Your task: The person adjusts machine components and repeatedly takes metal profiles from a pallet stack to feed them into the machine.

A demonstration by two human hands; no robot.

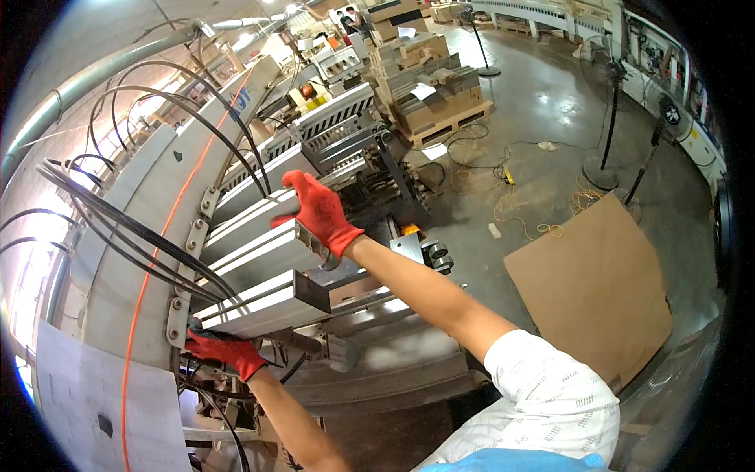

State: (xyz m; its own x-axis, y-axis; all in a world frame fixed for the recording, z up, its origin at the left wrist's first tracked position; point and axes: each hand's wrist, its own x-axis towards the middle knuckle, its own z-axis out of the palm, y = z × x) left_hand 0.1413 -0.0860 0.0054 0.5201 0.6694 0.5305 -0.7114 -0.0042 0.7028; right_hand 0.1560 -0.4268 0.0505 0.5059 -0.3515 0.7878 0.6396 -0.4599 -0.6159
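Workshop machine (149,236): right hand (321,211) outstretched gripping aluminium profile (259,253), fingers curled.

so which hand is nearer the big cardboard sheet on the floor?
Right. The right hand rests on the upper aluminium profile, closer to the cardboard sheet; the left hand is under the lowest profile, farther left.

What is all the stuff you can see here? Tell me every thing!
metal bars: a few, silver-grey, stacked on the machine
cables: several, black, looping at left
orange cord: one, down the machine's panel
cardboard sheet: one, brown, on the floor at right
pallet of boxes: one stack, brown, top centre
standing fans: two, dark, on the floor
left hand: red glove, under the lowest bar
right hand: red glove, on an upper bar
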